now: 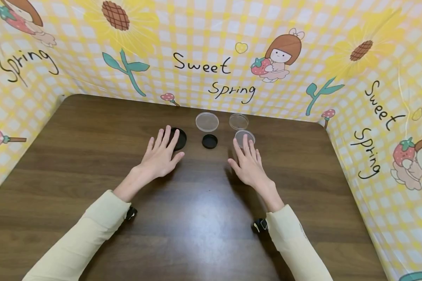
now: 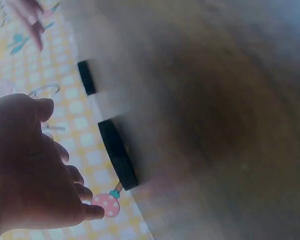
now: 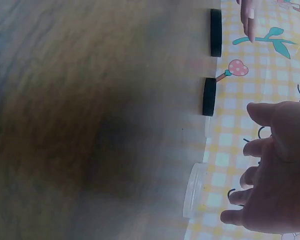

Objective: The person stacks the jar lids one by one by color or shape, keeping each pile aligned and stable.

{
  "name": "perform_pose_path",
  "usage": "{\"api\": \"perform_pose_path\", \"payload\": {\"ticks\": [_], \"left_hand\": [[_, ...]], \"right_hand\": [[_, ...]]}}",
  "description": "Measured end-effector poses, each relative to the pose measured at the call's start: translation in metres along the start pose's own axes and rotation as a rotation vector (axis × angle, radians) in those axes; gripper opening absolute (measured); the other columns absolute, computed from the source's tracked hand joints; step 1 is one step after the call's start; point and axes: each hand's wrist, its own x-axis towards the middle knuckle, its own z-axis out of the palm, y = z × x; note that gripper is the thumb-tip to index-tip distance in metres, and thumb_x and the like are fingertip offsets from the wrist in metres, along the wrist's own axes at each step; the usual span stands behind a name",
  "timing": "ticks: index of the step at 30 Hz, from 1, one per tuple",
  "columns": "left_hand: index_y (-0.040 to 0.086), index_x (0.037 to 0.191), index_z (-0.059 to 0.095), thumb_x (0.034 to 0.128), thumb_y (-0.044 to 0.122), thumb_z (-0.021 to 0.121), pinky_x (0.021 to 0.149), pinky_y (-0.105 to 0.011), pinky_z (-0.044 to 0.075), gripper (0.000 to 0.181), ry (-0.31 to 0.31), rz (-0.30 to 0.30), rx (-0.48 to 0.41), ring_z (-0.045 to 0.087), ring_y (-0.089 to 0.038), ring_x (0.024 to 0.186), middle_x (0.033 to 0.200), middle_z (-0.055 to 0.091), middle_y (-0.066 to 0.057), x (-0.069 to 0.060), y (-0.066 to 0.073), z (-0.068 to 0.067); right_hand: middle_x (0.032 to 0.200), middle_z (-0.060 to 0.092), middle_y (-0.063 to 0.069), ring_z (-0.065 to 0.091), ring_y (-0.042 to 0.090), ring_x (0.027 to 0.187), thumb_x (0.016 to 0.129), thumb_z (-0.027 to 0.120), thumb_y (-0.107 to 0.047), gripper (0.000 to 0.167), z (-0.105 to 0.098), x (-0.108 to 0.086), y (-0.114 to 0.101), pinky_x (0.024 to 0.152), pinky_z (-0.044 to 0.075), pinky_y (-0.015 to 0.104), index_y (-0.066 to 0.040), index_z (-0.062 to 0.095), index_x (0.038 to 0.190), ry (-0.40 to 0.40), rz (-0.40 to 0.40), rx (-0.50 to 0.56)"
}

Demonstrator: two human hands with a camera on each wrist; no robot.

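Observation:
My left hand [image 1: 159,157], fingers spread and straight, hangs above the table and partly covers a large round black lid-like disc [image 1: 181,139]. In the left wrist view a gap shows between the fingers and that black disc [image 2: 117,155]. My right hand [image 1: 249,166] is likewise spread, its fingertips overlapping a clear round dish [image 1: 250,135] in the head view. The right wrist view shows this hand raised beside the clear dish [image 3: 192,192], apart from it. Between the hands lies a smaller round black disc [image 1: 209,141]. Neither hand holds anything.
Two more clear round dishes, one in the middle [image 1: 207,122] and one to the right [image 1: 238,121], lie near the far edge of the brown wooden table [image 1: 204,195]. A yellow checked cloth [image 1: 197,31] with printed figures surrounds the table's back and sides.

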Motion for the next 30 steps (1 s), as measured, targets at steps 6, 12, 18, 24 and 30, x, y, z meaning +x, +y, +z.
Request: {"api": "perform_pose_path", "payload": {"ticks": [6, 12, 18, 24, 30], "left_hand": [[0.01, 0.155, -0.004, 0.1037, 0.04, 0.037, 0.111, -0.059, -0.002, 0.072, -0.002, -0.009, -0.017, -0.019, -0.033, 0.142, 0.156, -0.023, -0.015, 0.001, -0.005, 0.0], [0.01, 0.155, -0.003, 0.1019, 0.038, 0.045, 0.111, -0.058, -0.001, 0.077, 0.016, 0.029, -0.001, -0.017, -0.034, 0.142, 0.156, -0.022, -0.016, 0.002, -0.006, 0.003], [0.009, 0.155, 0.001, 0.0966, 0.032, 0.059, 0.112, -0.057, 0.0, 0.086, 0.104, 0.101, 0.047, -0.012, -0.032, 0.144, 0.158, -0.015, -0.013, 0.001, -0.007, -0.001], [0.007, 0.155, 0.003, 0.0933, 0.023, 0.065, 0.111, -0.06, 0.003, 0.089, 0.068, 0.128, -0.103, -0.008, -0.039, 0.143, 0.158, -0.012, -0.018, 0.0, -0.02, -0.001], [0.004, 0.155, 0.006, 0.0914, 0.012, 0.067, 0.109, -0.063, 0.006, 0.088, 0.058, 0.159, -0.321, -0.003, -0.044, 0.142, 0.157, -0.004, -0.027, 0.007, -0.041, -0.002]], "right_hand": [[0.158, -0.006, 0.022, -0.002, 0.041, 0.143, 0.102, 0.047, -0.031, 0.067, 0.0, 0.003, -0.001, 0.11, 0.008, 0.062, -0.009, 0.013, 0.155, 0.008, -0.031, 0.067], [0.157, -0.006, 0.024, 0.0, 0.045, 0.142, 0.1, 0.053, -0.023, 0.07, 0.007, 0.013, -0.006, 0.105, 0.015, 0.069, -0.007, 0.013, 0.155, 0.003, -0.093, 0.181], [0.157, -0.009, 0.021, -0.003, 0.042, 0.143, 0.099, 0.055, -0.02, 0.072, 0.007, 0.025, -0.013, 0.11, 0.008, 0.061, -0.007, 0.011, 0.155, -0.025, -0.126, 0.284], [0.157, -0.001, 0.025, 0.002, 0.042, 0.143, 0.096, 0.06, -0.016, 0.074, 0.014, 0.033, -0.024, 0.112, 0.009, 0.056, -0.004, 0.015, 0.154, -0.011, -0.162, 0.301], [0.158, 0.001, 0.022, 0.005, 0.039, 0.144, 0.096, 0.06, -0.013, 0.073, 0.026, 0.031, -0.04, 0.113, 0.013, 0.052, -0.006, 0.017, 0.154, -0.022, -0.186, 0.345]]}}
